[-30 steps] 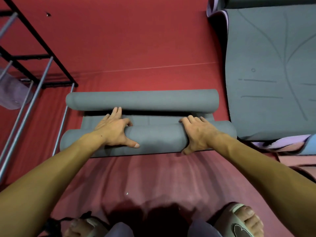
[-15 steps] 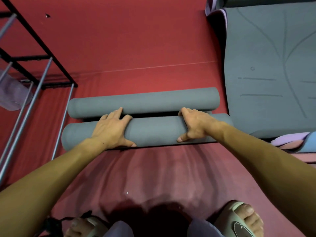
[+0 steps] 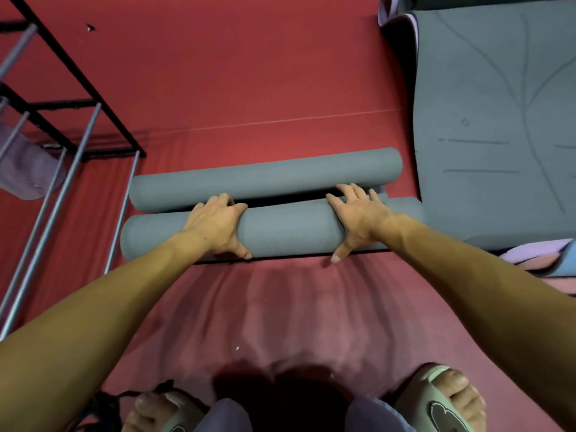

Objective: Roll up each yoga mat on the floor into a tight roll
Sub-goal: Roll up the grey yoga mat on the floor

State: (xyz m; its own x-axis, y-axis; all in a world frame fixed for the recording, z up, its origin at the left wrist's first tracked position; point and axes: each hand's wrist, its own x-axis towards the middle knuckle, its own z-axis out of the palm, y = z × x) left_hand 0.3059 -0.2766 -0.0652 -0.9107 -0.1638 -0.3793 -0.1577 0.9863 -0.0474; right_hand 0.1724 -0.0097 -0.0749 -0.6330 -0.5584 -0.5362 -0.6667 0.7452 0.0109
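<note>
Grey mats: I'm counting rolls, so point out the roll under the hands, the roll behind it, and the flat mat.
near roll (image 3: 286, 232), head view, middle between hands
far roll (image 3: 265, 179), head view, middle
flat mat (image 3: 486, 88), head view, printed top

Rolled mat (image 3: 265, 177) just beyond; rack (image 3: 71, 129) left.

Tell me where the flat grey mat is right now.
In the head view, the flat grey mat lies unrolled at upper right on the red floor, just right of the two grey rolls.

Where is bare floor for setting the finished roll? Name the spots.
Bare red floor lies beyond the far roll, between the black rack and the flat grey mat. Crowded: near roll under both hands, and stacked mats at right.
</note>
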